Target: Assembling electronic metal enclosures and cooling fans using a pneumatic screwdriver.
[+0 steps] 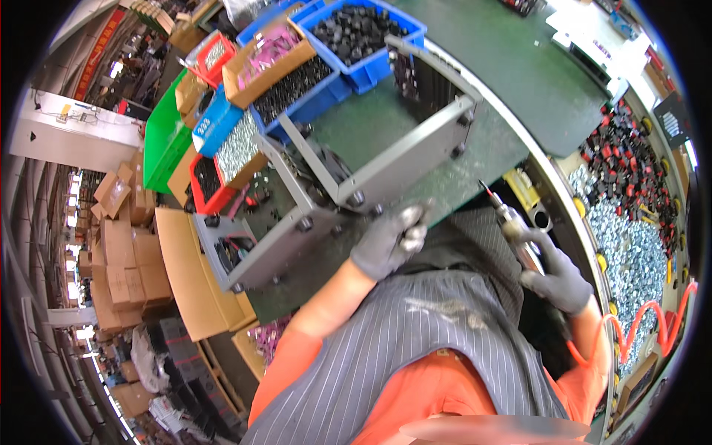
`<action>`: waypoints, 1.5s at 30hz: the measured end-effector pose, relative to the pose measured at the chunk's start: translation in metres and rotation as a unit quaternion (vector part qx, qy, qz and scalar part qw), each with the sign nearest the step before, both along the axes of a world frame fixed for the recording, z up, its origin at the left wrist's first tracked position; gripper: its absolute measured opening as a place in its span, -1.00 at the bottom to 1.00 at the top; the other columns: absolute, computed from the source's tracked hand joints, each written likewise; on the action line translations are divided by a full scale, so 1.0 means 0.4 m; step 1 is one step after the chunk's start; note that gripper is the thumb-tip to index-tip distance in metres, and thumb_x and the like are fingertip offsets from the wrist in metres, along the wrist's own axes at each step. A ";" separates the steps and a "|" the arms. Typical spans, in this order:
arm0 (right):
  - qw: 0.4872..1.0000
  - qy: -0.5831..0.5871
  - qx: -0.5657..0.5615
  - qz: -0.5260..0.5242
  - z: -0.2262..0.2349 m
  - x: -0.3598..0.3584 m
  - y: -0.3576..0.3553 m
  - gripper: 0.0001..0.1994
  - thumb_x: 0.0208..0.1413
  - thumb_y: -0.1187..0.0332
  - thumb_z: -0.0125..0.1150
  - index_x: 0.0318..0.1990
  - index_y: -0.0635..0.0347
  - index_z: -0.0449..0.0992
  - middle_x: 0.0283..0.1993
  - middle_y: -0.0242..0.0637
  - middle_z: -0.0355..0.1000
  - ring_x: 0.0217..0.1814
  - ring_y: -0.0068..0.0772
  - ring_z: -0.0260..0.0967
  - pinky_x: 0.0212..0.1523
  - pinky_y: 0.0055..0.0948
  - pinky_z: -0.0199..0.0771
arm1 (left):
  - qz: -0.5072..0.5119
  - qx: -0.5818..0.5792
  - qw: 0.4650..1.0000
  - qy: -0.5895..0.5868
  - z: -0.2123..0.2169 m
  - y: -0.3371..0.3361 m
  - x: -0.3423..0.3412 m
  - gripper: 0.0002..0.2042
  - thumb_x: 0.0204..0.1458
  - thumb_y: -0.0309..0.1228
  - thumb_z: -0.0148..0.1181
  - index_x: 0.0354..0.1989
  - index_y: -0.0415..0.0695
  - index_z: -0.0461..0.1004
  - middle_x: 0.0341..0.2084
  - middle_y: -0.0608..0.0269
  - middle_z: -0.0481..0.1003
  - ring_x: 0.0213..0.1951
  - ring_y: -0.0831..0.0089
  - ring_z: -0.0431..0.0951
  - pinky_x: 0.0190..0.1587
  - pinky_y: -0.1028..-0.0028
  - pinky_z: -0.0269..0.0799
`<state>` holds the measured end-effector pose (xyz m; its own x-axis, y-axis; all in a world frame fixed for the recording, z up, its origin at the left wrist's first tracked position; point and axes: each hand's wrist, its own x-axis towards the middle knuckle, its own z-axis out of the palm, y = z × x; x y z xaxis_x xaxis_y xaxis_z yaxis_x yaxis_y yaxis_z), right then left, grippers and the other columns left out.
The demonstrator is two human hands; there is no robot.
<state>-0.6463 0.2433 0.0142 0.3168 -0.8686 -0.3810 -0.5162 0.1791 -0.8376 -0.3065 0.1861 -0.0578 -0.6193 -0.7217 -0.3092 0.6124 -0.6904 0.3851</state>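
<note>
My right hand (pixel 561 276), in a grey glove, is wrapped round a pneumatic screwdriver (pixel 529 256) whose thin bit points up and away from me. My left hand (pixel 387 243), gloved the same way, has its fingers curled together at the bench's near edge. Whatever it holds, if anything, is too small to make out. Just beyond that hand, a grey metal casing (pixel 415 152) with black round feet rests on its side. A second grey casing (pixel 285 241) lies to its left, with dark parts and wires inside.
Blue bins (pixel 365 76) of black parts stand at the back of the green bench (pixel 512 63). Left of them are a cardboard box (pixel 236 80) of pink bags and red bins (pixel 215 196). At right lie loose silver screws (pixel 627 252) and a coiled red air hose (pixel 632 334).
</note>
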 end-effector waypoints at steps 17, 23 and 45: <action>0.921 -0.363 0.139 -0.038 -0.103 0.086 0.004 -0.14 -0.31 0.13 0.55 0.20 0.34 0.34 -0.12 -0.40 0.40 -0.13 -0.57 0.30 -0.07 -0.52 0.35 | 0.077 -0.019 0.995 -0.056 0.035 -0.087 -0.156 -0.72 0.32 -0.22 0.03 -0.03 -0.20 0.44 -0.47 0.44 0.42 -0.62 0.72 0.23 -0.63 0.72 0.15; 0.917 -0.372 0.139 -0.041 -0.129 0.072 0.017 -0.17 -0.29 0.16 0.57 0.19 0.31 0.35 -0.14 -0.40 0.39 -0.15 -0.58 0.31 -0.10 -0.52 0.36 | 0.084 -0.019 0.993 -0.078 0.037 -0.090 -0.181 -0.75 0.30 -0.24 0.07 -0.08 -0.19 0.44 -0.50 0.44 0.40 -0.63 0.73 0.22 -0.65 0.72 0.15; 0.934 -0.342 0.092 -0.043 -0.136 0.057 0.012 -0.17 -0.26 0.15 0.52 0.22 0.31 0.33 -0.15 -0.34 0.44 -0.18 -0.59 0.36 -0.14 -0.50 0.40 | 0.067 -0.028 0.992 -0.099 0.046 -0.107 -0.220 -0.76 0.32 -0.21 0.03 -0.09 -0.14 0.44 -0.54 0.46 0.37 -0.65 0.73 0.21 -0.66 0.70 0.19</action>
<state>-0.6236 0.2479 -0.0401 0.4721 -0.8422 -0.2605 0.1519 0.3688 -0.9170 -0.3947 0.1433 -0.0396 -0.4478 -0.8131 -0.3719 0.6065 -0.5819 0.5419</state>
